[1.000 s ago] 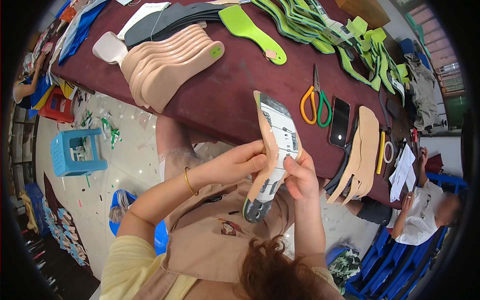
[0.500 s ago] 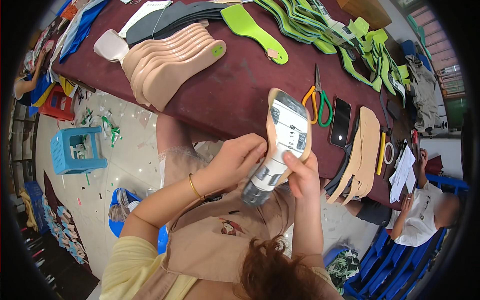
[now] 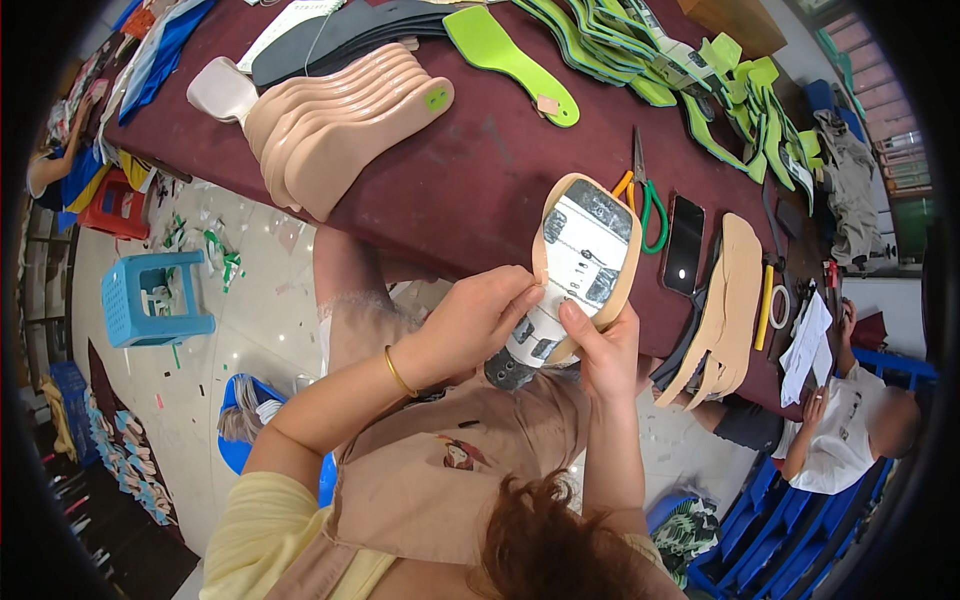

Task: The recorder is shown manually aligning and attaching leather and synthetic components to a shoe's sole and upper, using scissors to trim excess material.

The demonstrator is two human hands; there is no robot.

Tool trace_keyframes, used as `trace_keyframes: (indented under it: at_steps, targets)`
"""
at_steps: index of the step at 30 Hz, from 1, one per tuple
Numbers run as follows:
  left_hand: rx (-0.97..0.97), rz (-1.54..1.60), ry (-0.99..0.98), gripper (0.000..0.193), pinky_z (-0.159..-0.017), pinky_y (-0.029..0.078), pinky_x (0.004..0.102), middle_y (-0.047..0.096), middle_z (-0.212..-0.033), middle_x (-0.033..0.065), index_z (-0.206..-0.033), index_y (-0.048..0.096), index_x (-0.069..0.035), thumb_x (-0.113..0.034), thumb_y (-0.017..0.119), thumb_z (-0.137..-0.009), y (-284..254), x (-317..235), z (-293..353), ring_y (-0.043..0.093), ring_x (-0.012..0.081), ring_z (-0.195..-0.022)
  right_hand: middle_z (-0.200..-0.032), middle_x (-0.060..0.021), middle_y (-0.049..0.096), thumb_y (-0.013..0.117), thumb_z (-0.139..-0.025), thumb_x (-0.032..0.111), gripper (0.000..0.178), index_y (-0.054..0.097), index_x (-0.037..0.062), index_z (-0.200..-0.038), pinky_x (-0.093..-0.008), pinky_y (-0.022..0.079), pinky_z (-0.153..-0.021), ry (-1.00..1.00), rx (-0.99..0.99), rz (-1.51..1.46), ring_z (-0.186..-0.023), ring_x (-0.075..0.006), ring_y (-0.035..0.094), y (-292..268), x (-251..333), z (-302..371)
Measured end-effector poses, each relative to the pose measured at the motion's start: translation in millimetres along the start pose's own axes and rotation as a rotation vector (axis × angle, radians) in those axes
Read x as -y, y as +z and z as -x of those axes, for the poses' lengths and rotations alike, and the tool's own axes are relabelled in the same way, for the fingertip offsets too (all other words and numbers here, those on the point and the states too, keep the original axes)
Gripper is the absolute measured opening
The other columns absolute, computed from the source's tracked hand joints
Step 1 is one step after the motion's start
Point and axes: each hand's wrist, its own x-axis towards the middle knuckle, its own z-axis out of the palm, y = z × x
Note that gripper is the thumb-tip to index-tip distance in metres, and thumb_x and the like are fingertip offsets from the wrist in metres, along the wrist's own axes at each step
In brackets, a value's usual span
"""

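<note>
Head view: two hands work a shoe insole just above the near edge of the maroon table.

At centre frame the left hand pinches the left rim of the tan insole with its grey-and-white patterned liner, fingers closed on it; the right hand cradles it from below, thumb pressed on the face. This looks like pressing the liner onto the base; next would seem to call for smoothing along the edge. Orange-and-green-handled scissors lie just beyond.

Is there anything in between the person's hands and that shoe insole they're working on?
No. Both hands are already on the insole. The left hand pinches its tan edge with the fingertips, and the right hand grips it from below. Nothing visible sits between them. The scissors and the phone lie apart on the table.
</note>
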Motion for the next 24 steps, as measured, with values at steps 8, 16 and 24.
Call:
trace_keyframes:
  at_steps: [8, 16, 24]
  targets:
    - [0.071, 0.557, -0.208, 0.024, -0.054, 0.042, 0.0235, 0.055, -0.068, 0.0022, -0.09, 0.056, 0.0, -0.023, 0.053, -0.096, -2, 4, 4, 0.049, 0.0055, -0.062, -0.11, -0.0111, 0.063, 0.067, -0.084, 0.009, 0.04, 0.051, -0.0045, -0.119, -0.0299, 0.049, -0.086, 0.105, 0.06, -0.272, -0.098, -0.0171, 0.062, -2, 5, -7]
    - [0.071, 0.157, -0.103, 0.029, -0.048, 0.041, 0.0252, 0.052, -0.057, 0.0055, -0.078, 0.054, 0.0, -0.023, 0.052, -0.096, -6, 6, -2, 0.048, 0.0078, -0.05, -0.105, -0.0092, 0.064, 0.069, -0.084, 0.011, 0.037, 0.054, -0.0041, -0.114, -0.0269, 0.047, -0.083, -0.022, -0.044, 0.034, -0.095, -0.0127, 0.06, 12, 4, -3]
    - [-0.127, 0.008, -0.068, 0.03, -0.05, 0.042, 0.041, 0.053, -0.06, 0.0192, -0.075, 0.048, 0.0, -0.02, 0.047, -0.096, 15, 0, -13, 0.055, 0.0371, -0.057, -0.1, -0.0083, 0.065, 0.069, -0.085, 0.012, 0.032, 0.056, -0.0045, -0.109, -0.0262, 0.048, -0.08, -0.267, -0.352, 0.213, -0.089, -0.0114, 0.059, 42, -16, 4]
